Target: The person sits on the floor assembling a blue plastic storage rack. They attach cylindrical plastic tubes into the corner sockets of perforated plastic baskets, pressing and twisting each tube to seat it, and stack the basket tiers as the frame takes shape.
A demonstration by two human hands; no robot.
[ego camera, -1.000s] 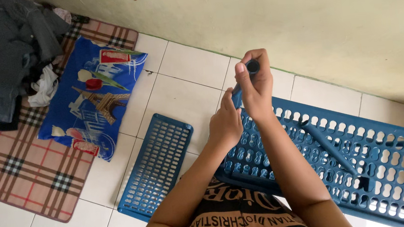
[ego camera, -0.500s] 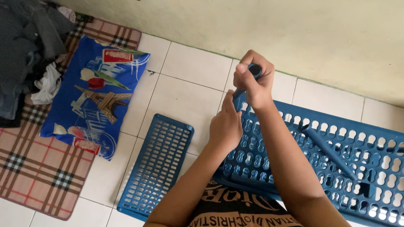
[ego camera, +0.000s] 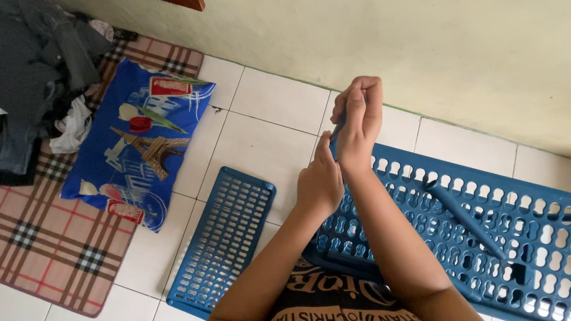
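A large blue perforated plastic panel (ego camera: 515,229) lies on the white tiled floor in front of me, with a blue plastic rod (ego camera: 466,220) resting on it. My right hand (ego camera: 358,122) is raised over its near-left corner, fingers closed around the top of a small blue upright piece that is mostly hidden. My left hand (ego camera: 319,182) grips the panel's corner just below it. A smaller blue perforated panel (ego camera: 223,240) lies flat on the tiles to the left.
A blue printed pillow (ego camera: 137,140) lies on a red plaid mat (ego camera: 28,241) at the left, with a pile of dark clothes (ego camera: 5,76) behind it. A pale wall (ego camera: 426,21) runs close along the far side.
My view has shifted slightly. My right hand has closed further over the upright piece, and my left hand stays at the corner.
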